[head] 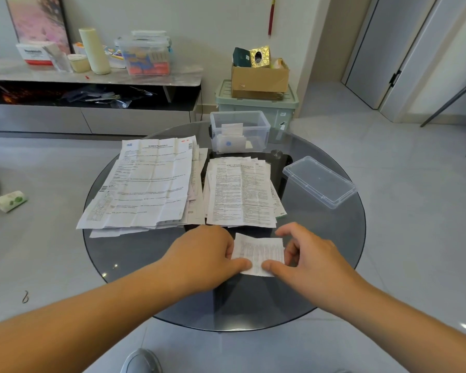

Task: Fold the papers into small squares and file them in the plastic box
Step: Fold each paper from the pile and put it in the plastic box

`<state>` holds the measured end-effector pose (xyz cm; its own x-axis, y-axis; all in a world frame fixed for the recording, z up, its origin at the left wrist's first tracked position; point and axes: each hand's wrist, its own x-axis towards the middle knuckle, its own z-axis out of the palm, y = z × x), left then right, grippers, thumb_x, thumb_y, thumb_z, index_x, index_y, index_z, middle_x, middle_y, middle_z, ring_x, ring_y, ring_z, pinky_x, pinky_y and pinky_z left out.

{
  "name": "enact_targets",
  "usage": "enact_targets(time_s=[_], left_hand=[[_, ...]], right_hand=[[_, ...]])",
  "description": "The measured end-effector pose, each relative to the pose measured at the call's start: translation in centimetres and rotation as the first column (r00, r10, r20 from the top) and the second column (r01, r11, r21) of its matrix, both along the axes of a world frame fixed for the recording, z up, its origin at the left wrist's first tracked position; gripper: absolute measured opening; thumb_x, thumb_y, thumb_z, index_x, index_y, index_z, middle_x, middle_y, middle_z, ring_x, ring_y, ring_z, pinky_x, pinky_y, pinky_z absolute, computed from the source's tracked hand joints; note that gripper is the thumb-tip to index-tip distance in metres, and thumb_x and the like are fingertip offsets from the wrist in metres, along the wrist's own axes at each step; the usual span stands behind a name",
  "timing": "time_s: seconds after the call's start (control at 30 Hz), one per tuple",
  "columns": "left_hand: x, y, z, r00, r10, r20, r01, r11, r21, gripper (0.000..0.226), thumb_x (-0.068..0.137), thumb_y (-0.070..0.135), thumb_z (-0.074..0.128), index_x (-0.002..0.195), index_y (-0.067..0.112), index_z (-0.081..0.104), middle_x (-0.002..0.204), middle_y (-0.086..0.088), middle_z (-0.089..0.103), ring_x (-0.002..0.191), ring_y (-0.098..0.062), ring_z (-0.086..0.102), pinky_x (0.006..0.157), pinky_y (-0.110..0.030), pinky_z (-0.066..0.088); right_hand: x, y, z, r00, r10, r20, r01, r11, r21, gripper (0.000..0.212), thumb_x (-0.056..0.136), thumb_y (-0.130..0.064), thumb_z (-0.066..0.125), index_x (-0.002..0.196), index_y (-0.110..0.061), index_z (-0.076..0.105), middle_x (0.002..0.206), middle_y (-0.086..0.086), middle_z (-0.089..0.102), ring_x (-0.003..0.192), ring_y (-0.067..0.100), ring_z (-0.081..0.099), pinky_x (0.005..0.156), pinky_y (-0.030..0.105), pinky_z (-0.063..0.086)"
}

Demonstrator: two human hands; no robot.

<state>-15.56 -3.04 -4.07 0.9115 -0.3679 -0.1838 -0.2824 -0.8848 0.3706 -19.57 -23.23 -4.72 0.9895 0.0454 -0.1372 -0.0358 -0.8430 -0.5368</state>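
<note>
Pressing a folded paper (pixel 258 253) flat on the bench (pixel 334 238).
My left hand (pixel 207 254) and right hand (pixel 310 254) pinch its sides; open box (pixel 240 130) sits beyond the stacks (pixel 151 181).

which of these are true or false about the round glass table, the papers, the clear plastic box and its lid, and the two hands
1. Both hands hold one small folded printed paper at the near edge of the round dark glass table. True: the left hand and right hand pinch it from either side.
2. The clear plastic box is empty. False: folded papers already sit inside it.
3. The clear plastic lid is on the box. False: it lies on the table, right of the paper stacks.
4. Two stacks of unfolded printed papers lie on the table, the larger sheets on the left, the smaller sheets to their right. True.
</note>
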Motion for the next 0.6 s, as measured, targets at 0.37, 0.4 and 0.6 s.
enact_targets(time_s=[0.37,0.4,0.6], left_hand=[[-0.3,-0.6,0.6,0.999,0.005,0.047,-0.011,0.99,0.138,0.05,0.078,0.071,0.067,0.073,0.028,0.041,0.078,0.013,0.054,0.074,-0.008,0.054,0.061,-0.023,0.044],[-0.4,-0.5,0.6,0.998,0.001,0.068,-0.01,0.991,0.131,0.05,0.077,0.071,0.069,0.075,0.029,0.04,0.079,0.013,0.053,0.074,-0.008,0.053,0.061,-0.023,0.043],[-0.3,0.3,-0.6,0.995,-0.071,0.075,0.075,0.995,-0.059,0.051,0.076,0.065,0.073,0.115,0.04,0.051,0.113,0.015,0.046,0.101,-0.005,0.049,0.085,-0.023,0.051]], right_hand=[[0.7,-0.3,0.3,0.996,0.049,-0.072,-0.062,0.979,-0.195,0.067,0.076,-0.066,0.071,0.133,-0.047,0.04,0.116,-0.014,0.046,0.119,0.012,0.038,0.101,0.035,0.034],[0.8,-0.6,0.4,0.995,0.051,-0.089,-0.067,0.979,-0.193,0.068,0.075,-0.064,0.073,0.133,-0.048,0.041,0.116,-0.014,0.046,0.12,0.013,0.038,0.102,0.035,0.035],[0.9,-1.6,0.6,0.983,0.142,-0.118,-0.158,0.978,-0.133,0.064,0.082,-0.051,0.074,0.135,-0.053,0.04,0.116,-0.015,0.041,0.122,0.011,0.035,0.105,0.035,0.037]])
